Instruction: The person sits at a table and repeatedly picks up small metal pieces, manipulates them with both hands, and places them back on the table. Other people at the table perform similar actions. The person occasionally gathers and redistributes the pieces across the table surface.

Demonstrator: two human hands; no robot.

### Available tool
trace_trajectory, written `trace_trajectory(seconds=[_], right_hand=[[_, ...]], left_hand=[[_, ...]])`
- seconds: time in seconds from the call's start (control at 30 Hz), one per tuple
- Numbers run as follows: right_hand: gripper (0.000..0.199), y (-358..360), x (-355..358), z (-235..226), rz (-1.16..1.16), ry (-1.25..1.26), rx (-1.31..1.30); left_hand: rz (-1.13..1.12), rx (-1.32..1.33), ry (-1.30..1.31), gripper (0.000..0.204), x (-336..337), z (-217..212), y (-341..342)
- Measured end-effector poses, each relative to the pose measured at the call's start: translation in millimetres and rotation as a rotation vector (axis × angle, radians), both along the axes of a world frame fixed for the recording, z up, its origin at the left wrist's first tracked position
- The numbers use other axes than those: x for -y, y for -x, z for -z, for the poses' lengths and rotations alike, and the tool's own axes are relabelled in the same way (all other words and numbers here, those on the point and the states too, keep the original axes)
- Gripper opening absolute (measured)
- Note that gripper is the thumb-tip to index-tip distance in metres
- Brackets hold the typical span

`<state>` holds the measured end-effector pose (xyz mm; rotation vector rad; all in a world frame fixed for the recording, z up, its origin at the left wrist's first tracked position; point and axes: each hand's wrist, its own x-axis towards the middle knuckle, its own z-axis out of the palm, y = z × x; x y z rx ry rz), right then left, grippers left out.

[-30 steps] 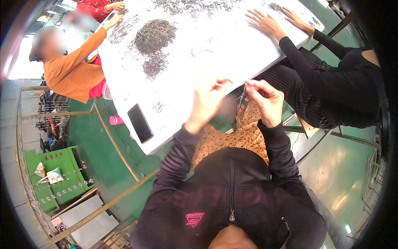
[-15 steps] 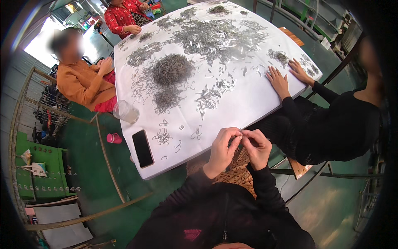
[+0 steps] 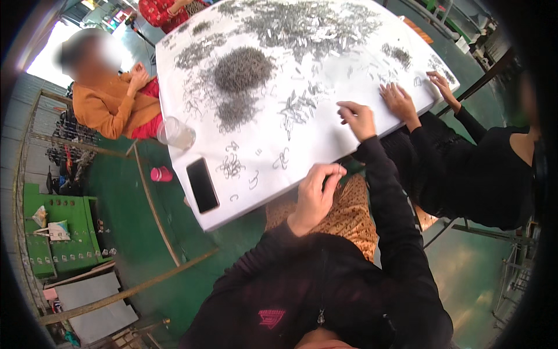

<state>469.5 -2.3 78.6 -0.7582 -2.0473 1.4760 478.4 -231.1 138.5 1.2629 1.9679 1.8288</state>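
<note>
My left hand [image 3: 318, 198] is raised over my lap, just off the table's near edge. Its thumb and forefinger pinch something thin and small that I cannot make out. Out over the table reaches my right hand [image 3: 358, 120], thumb and forefinger a little apart and nothing visible between them. Left of that hand lies a loose scatter of small flat metal strips [image 3: 298, 106]. Nearer the front left are several bent wire hooks [image 3: 231, 167], with a few more hooks [image 3: 282, 158] to their right.
A big heap of wire hooks [image 3: 243, 68] and a wide spread of metal pieces [image 3: 290, 26] cover the white table [image 3: 314, 145]. A black phone [image 3: 201, 185] and a clear plastic cup [image 3: 179, 135] stand at left. A co-worker's hands [image 3: 400, 102] rest at right; others sit beyond.
My right hand has parted from the left and moved forward over the table. The left keeps its pinch. The co-worker's far hand at right has lifted slightly.
</note>
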Motion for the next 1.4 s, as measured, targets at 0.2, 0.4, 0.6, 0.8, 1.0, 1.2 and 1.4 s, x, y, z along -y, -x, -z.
trace_trajectory(seconds=[0.2,0.4,0.6,0.8,1.0,1.2,1.4], right_hand=[[0.026,95,-37,69,-0.169,-1.052,0.137],[0.011,97,-49,77,-0.294,-1.194,0.321],[0.02,65,-29,48,-0.066,-0.726,0.098],[0.021,-6,14,-12,-0.146,0.145,-0.165],[0.03,-59,63,-56,-0.169,0.402,-0.259],[0.027,-84,86,-79,-0.218,0.128,-0.298],[0.026,-87,102,-88,-0.078,0.091,-0.235]], left_hand=[[0.03,0.001,0.007,0.005,13,-8,-8],[0.049,-0.004,-0.023,0.007,14,-4,-4],[0.07,0.015,-0.008,0.008,20,-1,-2],[0.03,-0.068,-0.008,0.008,24,5,5],[0.041,-0.012,-0.03,0.009,14,8,14],[0.042,-0.038,-0.038,0.009,2,1,17],[0.053,-0.066,0.042,0.01,3,-4,20]])
